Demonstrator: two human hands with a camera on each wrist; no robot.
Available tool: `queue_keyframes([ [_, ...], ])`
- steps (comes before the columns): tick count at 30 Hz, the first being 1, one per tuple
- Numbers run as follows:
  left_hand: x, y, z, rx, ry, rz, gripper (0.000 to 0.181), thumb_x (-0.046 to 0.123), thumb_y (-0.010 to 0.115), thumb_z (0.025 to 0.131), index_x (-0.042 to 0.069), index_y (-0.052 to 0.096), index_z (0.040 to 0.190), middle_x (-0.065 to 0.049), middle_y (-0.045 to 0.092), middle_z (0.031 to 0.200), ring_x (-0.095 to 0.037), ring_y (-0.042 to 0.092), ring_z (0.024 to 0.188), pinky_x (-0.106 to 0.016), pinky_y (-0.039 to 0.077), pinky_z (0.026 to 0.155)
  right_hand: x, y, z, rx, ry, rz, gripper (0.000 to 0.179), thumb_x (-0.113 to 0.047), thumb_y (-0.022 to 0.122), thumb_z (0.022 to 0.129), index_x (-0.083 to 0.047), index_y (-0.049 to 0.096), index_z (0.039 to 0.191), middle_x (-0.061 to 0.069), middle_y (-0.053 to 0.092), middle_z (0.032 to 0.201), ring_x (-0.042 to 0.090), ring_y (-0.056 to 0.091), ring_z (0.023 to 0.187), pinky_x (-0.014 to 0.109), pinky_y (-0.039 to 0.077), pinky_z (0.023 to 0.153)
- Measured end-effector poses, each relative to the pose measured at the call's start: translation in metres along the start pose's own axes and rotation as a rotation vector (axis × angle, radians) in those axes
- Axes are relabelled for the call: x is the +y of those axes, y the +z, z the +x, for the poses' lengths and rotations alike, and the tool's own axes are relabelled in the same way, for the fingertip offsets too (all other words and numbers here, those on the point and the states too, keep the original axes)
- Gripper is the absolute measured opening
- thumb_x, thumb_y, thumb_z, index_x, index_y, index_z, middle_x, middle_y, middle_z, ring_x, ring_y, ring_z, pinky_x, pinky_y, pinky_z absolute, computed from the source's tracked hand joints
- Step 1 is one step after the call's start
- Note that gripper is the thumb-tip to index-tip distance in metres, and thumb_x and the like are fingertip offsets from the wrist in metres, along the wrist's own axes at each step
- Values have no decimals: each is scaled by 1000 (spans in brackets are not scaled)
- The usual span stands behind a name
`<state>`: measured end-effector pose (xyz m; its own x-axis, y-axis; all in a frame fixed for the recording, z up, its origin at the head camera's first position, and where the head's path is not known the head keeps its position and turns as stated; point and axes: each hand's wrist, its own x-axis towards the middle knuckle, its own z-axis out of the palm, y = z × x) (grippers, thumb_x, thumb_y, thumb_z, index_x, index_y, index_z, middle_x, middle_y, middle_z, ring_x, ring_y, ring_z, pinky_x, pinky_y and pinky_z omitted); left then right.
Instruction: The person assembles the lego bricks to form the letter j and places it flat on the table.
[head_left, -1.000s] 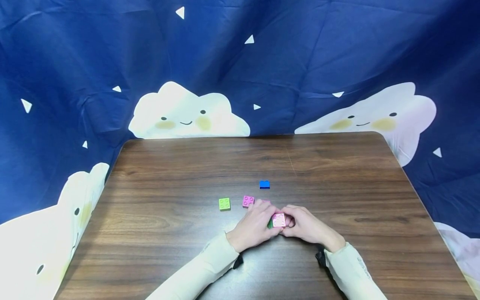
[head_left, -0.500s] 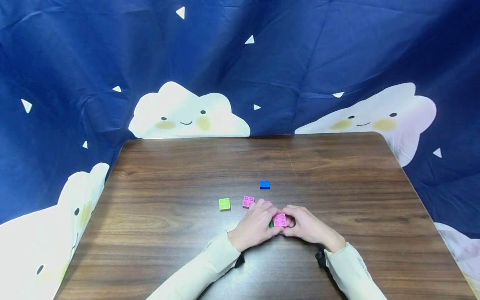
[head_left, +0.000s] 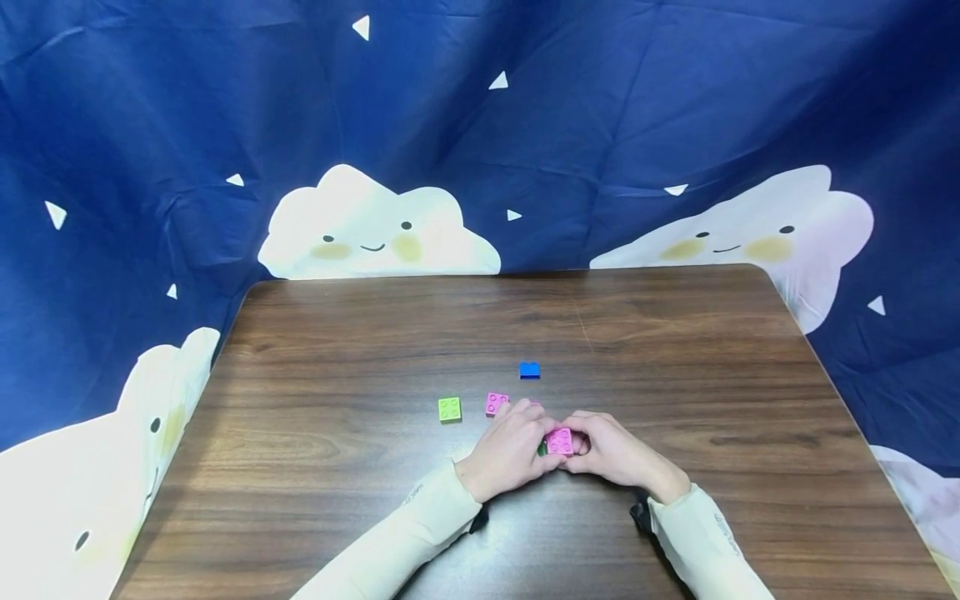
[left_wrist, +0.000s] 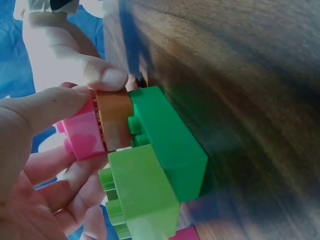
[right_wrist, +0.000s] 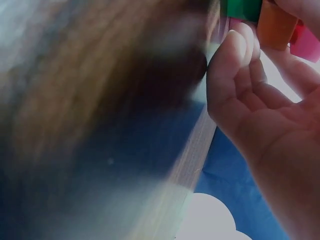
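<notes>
In the left wrist view, a pink toy building brick (left_wrist: 86, 132) sits on an orange brick (left_wrist: 115, 117), which sits on a longer dark green brick (left_wrist: 167, 145). A thin gap shows between pink and orange. Beside them is a light green brick (left_wrist: 145, 190); whether it is joined to the dark green one I cannot tell. My left hand (head_left: 504, 454) grips this stack, its thumb on the pink brick. From the other side my right hand (head_left: 617, 450) pinches the stack, thumb against the orange brick. Left fingers hide part of it in the head view.
On the brown wooden table (head_left: 337, 483) lie a lime brick (head_left: 449, 409), a pink brick (head_left: 496, 404) beside the left fingertips and a blue brick (head_left: 529, 370) farther back. Another pink piece (head_left: 535, 404) peeks out behind the left hand. A blue curtain (head_left: 562, 125) hangs behind.
The top pink brick has tilted and shifted slightly to the right, and its glare has gone. Both hands stay almost in place with the same hold.
</notes>
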<state>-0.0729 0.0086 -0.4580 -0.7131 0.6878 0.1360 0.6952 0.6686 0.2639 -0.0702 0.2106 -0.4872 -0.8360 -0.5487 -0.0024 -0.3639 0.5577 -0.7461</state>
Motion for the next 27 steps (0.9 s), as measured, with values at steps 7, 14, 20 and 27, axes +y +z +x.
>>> queue_keyframes([
  [7,1,1,0,-7,11,47,40,47,67,85,17,72,111,8,63,91,-10,50,87,-23,36,75,0,1,-1,-3,7,-7,24,-10,75,75,-13,67,97,-7,56,80,7,54,70,19,45,63],
  [14,2,2,-1,0,28,103,42,51,66,84,19,72,111,9,63,91,-9,51,90,-23,35,75,1,2,-2,-5,15,-9,23,-10,76,75,-12,67,96,-8,57,81,5,54,71,18,46,63],
  [20,2,1,0,3,30,107,41,50,68,83,19,73,110,10,62,88,-10,52,89,-23,36,75,0,1,-2,-10,20,-24,23,-12,76,75,-12,68,97,-8,58,82,3,53,71,19,46,63],
  [27,3,1,2,12,31,115,34,47,71,81,21,74,102,9,62,86,-10,52,86,-23,36,72,-2,-2,-1,-12,18,-18,24,-12,76,76,-11,68,98,-7,57,81,3,52,71,19,45,63],
])
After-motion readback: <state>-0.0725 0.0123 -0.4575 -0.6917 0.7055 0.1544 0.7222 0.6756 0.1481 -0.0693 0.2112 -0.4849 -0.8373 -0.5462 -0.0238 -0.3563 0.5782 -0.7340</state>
